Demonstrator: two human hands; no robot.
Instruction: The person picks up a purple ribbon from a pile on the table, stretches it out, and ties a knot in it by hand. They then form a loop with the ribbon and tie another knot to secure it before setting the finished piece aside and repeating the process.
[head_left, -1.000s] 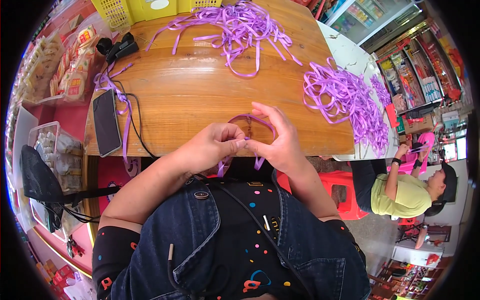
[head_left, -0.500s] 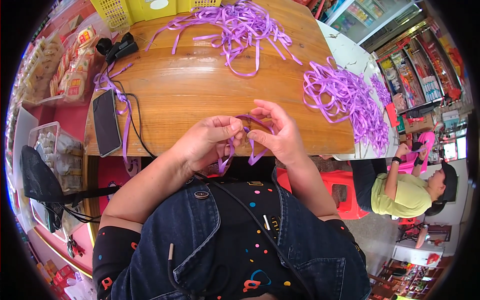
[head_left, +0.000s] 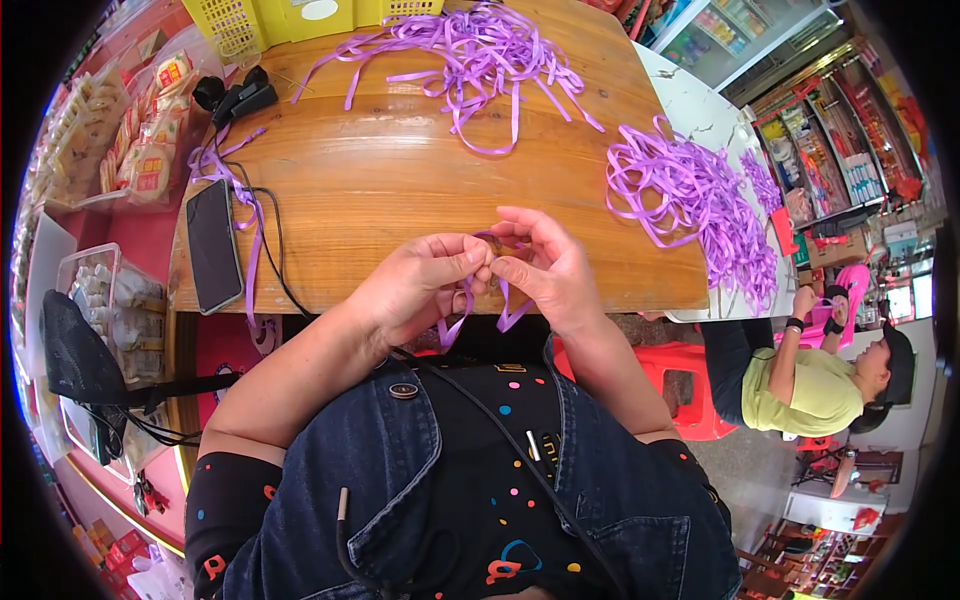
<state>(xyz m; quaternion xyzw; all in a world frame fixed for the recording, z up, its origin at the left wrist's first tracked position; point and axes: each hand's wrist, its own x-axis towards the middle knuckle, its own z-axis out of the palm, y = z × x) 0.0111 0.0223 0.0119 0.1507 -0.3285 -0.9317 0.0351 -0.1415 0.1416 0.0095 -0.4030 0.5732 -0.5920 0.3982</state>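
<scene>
A purple ribbon (head_left: 512, 314) is pinched between my two hands near the front edge of the wooden table (head_left: 380, 180). My left hand (head_left: 430, 275) grips it between thumb and forefinger. Against those fingertips, the thumb and forefinger of my right hand (head_left: 548, 270) close on the same ribbon. Two lengths of it hang below my fingers, and part of a loop shows above them. The spot where the fingertips meet hides the ribbon's middle.
Purple ribbon heaps lie at the table's far side (head_left: 480, 50) and right edge (head_left: 700, 200). A phone (head_left: 214, 245) and a black cable (head_left: 275, 230) rest at left. A yellow crate (head_left: 290, 22) stands at the back. At right sits a person in a yellow-green shirt (head_left: 815, 390), near a red stool (head_left: 690, 385).
My right hand has moved slightly left, its fingertips now meeting the left ones. The ribbon loop between my hands has become smaller. The seated person's hands have shifted slightly.
</scene>
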